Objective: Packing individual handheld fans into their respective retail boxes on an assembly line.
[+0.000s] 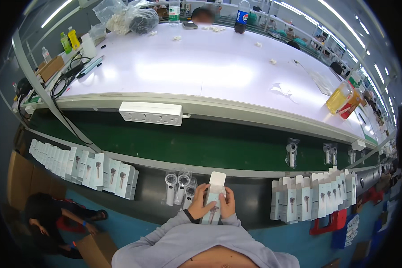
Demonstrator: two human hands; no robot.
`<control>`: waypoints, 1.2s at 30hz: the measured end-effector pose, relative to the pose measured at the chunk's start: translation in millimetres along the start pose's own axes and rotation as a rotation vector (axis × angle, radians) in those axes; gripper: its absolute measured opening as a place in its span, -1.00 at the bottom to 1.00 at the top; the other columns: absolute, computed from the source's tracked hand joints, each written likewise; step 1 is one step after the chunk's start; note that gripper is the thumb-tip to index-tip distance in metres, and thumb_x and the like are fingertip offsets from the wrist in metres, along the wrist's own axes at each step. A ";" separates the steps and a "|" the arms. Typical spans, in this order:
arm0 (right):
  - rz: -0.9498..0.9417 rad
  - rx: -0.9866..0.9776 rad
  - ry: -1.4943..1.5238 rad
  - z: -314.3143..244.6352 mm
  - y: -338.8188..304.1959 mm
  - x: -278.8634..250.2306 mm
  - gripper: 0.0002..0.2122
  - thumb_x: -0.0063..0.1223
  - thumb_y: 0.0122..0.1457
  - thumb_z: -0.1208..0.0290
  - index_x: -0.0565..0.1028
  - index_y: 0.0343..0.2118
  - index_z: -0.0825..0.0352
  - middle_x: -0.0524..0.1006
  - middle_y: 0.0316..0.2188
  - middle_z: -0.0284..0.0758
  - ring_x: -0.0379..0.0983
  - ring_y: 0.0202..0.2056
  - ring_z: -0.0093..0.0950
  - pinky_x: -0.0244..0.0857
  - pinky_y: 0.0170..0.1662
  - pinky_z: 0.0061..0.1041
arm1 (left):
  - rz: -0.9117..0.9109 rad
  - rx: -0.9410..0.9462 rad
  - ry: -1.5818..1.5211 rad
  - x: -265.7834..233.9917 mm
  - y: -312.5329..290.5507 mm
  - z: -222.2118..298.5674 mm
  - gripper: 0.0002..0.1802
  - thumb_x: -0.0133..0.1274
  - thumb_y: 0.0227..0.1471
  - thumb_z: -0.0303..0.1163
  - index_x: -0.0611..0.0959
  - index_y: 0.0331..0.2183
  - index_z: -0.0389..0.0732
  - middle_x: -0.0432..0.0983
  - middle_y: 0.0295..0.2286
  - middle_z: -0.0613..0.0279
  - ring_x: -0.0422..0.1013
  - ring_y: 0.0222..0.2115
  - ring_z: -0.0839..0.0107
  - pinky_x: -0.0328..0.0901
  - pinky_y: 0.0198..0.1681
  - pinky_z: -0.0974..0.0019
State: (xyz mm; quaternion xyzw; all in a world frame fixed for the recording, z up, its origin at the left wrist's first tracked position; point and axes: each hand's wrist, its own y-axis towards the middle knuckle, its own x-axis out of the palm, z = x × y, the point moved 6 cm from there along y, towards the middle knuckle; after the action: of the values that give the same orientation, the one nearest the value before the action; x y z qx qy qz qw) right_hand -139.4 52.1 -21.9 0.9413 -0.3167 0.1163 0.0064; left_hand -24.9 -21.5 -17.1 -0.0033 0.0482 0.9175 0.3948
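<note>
Both forearms come up from the bottom edge in grey sleeves, angled in toward each other so the hands meet pretty much dead centre. Left hand (202, 202) has its fingers curled and spread, thumb side tipped toward the right hand, with a dark band on the wrist just behind it. Right hand (228, 203) sits just beside it, almost touching, fingers curled inward facing the left one. Both are closed in a grip at about the same height.
</note>
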 end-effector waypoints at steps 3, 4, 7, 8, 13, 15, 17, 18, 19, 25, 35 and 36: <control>0.012 -0.016 -0.017 1.2 -2.5 -0.4 -0.69 -0.09 0.18 0.50 0.22 -0.01 0.35 0.41 -0.18 -0.28 0.37 -0.21 -0.57 0.28 -0.18 -0.62 | -0.006 0.157 0.304 -3.8 1.3 21.1 -0.21 0.12 -0.08 -0.27 0.11 0.11 -0.24 -0.08 0.06 -0.16 0.00 0.09 -0.01 0.00 0.12 0.10; 0.019 -0.009 -0.030 1.2 -2.6 -0.3 -0.69 -0.10 0.18 0.50 0.22 -0.01 0.35 0.41 -0.18 -0.28 0.37 -0.21 -0.57 0.27 -0.18 -0.62 | -0.010 0.153 0.296 -4.6 1.7 25.8 -0.24 0.11 -0.08 -0.27 0.14 0.10 -0.23 -0.09 0.07 -0.15 -0.02 0.10 -0.04 -0.01 0.13 0.11; 0.014 -0.004 -0.029 1.5 -1.9 -1.3 -0.68 -0.09 0.18 0.49 0.22 -0.01 0.36 0.41 -0.18 -0.28 0.37 -0.21 -0.58 0.27 -0.18 -0.63 | -0.013 0.158 0.287 -4.7 1.4 29.9 -0.27 0.10 -0.08 -0.30 0.18 0.09 -0.23 -0.09 0.09 -0.15 -0.05 0.12 -0.04 -0.03 0.14 0.12; 0.013 -0.006 -0.028 2.6 -0.8 -1.3 -0.68 -0.09 0.18 0.49 0.22 -0.01 0.36 0.41 -0.18 -0.28 0.37 -0.21 -0.58 0.27 -0.18 -0.63 | -0.012 0.166 0.285 -5.3 1.6 31.3 -0.28 0.09 -0.07 -0.31 0.18 0.10 -0.23 -0.09 0.10 -0.15 -0.06 0.13 -0.02 -0.06 0.15 0.12; 0.028 -0.052 -0.103 -1.5 -2.8 0.1 -0.76 -0.10 0.20 0.42 0.34 -0.10 0.37 0.44 -0.25 -0.33 0.35 -0.26 -0.62 0.25 -0.23 -0.66 | -0.037 0.193 0.263 -5.4 3.3 23.8 -0.42 0.07 -0.05 -0.37 0.29 0.02 -0.22 -0.03 0.07 -0.08 -0.02 0.12 0.01 -0.05 0.14 0.14; -0.002 -0.016 -0.148 0.5 -5.2 -1.3 -0.78 -0.13 0.21 0.40 0.37 -0.14 0.37 0.45 -0.27 -0.35 0.34 -0.25 -0.62 0.23 -0.19 -0.65 | -0.058 0.201 0.232 -1.7 0.7 23.9 -0.60 0.02 -0.02 -0.43 0.39 -0.08 -0.21 0.04 0.03 -0.01 0.03 0.09 0.07 -0.01 0.12 0.17; -0.015 0.002 -0.181 1.0 -8.1 0.0 -0.80 -0.16 0.23 0.37 0.43 -0.24 0.39 0.46 -0.32 -0.39 0.31 -0.27 -0.65 0.20 -0.19 -0.65 | -0.038 0.178 0.216 0.5 -0.8 11.2 -0.62 0.02 -0.01 -0.41 0.42 -0.10 -0.21 0.03 0.02 -0.01 0.02 0.10 0.08 0.03 0.10 0.17; -0.021 0.000 -0.181 2.4 -8.2 -1.0 -0.80 -0.16 0.23 0.37 0.43 -0.24 0.39 0.46 -0.32 -0.39 0.31 -0.27 -0.65 0.20 -0.19 -0.65 | -0.023 0.152 0.193 1.2 -0.3 8.8 -0.65 0.02 -0.01 -0.39 0.44 -0.12 -0.20 0.03 0.02 -0.02 0.01 0.10 0.08 0.08 0.07 0.18; -0.028 -0.005 -0.194 3.8 -8.0 -3.1 -0.80 -0.16 0.23 0.36 0.44 -0.27 0.39 0.47 -0.35 -0.39 0.31 -0.30 -0.66 0.21 -0.21 -0.65 | 0.010 0.178 0.207 0.3 1.7 10.8 -0.73 -0.02 0.02 -0.41 0.47 -0.18 -0.22 0.05 0.00 0.01 0.10 0.05 0.13 0.12 0.03 0.23; -0.064 0.016 -0.268 6.2 4.9 -2.1 -0.80 -0.14 0.20 0.38 0.47 -0.41 0.40 0.48 -0.50 -0.41 0.31 -0.42 -0.68 0.22 -0.33 -0.66 | 0.154 0.168 0.151 -5.6 17.1 -3.3 -0.84 -0.04 0.04 -0.41 0.54 -0.39 -0.31 0.18 -0.07 0.03 0.28 -0.17 0.29 0.22 -0.13 0.33; -0.085 -0.025 -0.340 41.6 23.1 -13.6 -0.91 -0.13 0.11 0.46 0.41 -0.40 0.34 0.37 -0.58 -0.44 0.29 -0.50 -0.66 0.21 -0.40 -0.63 | 0.214 -0.061 -0.101 -4.2 26.3 -30.6 -0.33 0.06 -0.21 -0.57 0.17 -0.01 -0.16 0.18 -0.23 0.16 0.33 -0.23 0.38 0.29 -0.37 0.43; -0.058 -0.026 -0.331 44.6 21.7 -11.4 -0.91 -0.13 0.11 0.46 0.41 -0.40 0.34 0.37 -0.58 -0.44 0.29 -0.50 -0.66 0.21 -0.40 -0.63 | 0.228 -0.050 -0.155 -4.0 26.8 -31.7 -0.32 0.03 -0.20 -0.59 0.15 0.00 -0.16 0.16 -0.22 0.14 0.32 -0.22 0.37 0.29 -0.34 0.43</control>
State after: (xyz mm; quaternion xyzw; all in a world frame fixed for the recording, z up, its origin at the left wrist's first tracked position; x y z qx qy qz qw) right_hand -151.6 37.8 -69.2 0.9562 -0.2878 -0.0445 -0.0302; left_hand -42.6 -45.6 -46.2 0.0631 -0.0052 0.9548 0.2905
